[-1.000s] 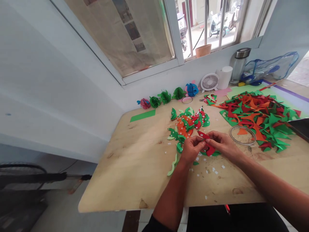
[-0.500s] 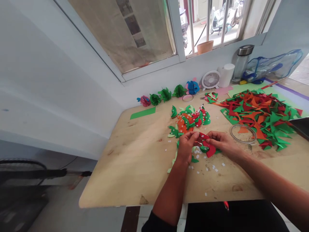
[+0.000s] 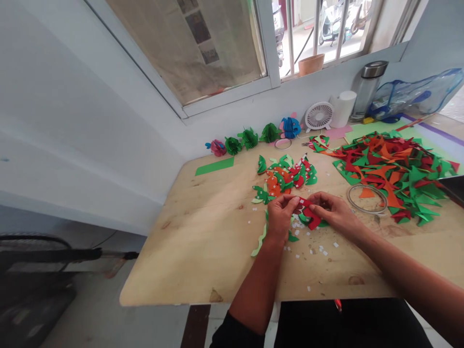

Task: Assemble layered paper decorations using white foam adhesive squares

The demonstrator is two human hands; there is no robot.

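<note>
Between my two hands is a red paper cutout (image 3: 313, 222) with small white squares on it, held just above the table. My left hand (image 3: 282, 215) pinches its left end between thumb and fingers. On the other side, my right hand (image 3: 331, 211) is closed on its right part. Green cutouts (image 3: 293, 237) and scattered white squares (image 3: 322, 250) lie on the wood below. Beyond my hands sits a cluster of orange, red and green cutouts (image 3: 279, 180), many bearing white squares.
A large heap of red, orange and green paper scraps (image 3: 395, 169) covers the right side, with a tape ring (image 3: 367, 199) before it. Along the wall stand folded paper figures (image 3: 249, 138), a small fan (image 3: 319, 116) and a glass bottle (image 3: 369, 92). A green strip (image 3: 214, 166) lies at left.
The red cutout has turned and its lower end looks narrower between my hands. My hands stay in nearly the same place. The view has shifted slightly.
</note>
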